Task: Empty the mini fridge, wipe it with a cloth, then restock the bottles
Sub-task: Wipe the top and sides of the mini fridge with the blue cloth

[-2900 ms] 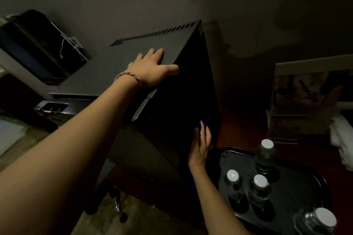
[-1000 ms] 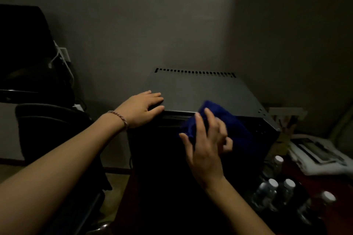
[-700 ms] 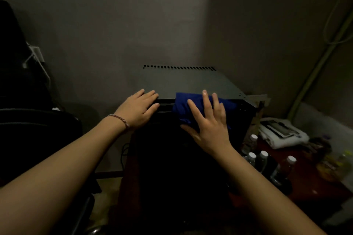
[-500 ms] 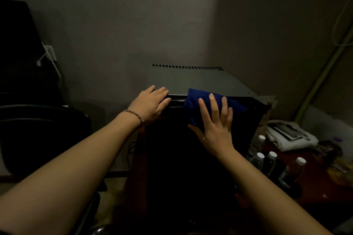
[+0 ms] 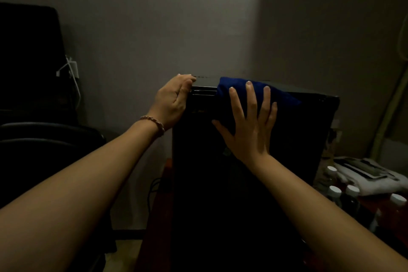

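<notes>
Here we press the blue cloth [image 5: 234,93] flat-fingered with our right hand [image 5: 249,126] while our left hand [image 5: 171,101] grips the mini fridge [image 5: 242,183] top edge; sweep evenly.

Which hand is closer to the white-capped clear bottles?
The right. The right hand presses the dark blue cloth on the black mini fridge, the side where the white-capped clear bottles stand. The left hand holds the fridge's far top corner.
</notes>
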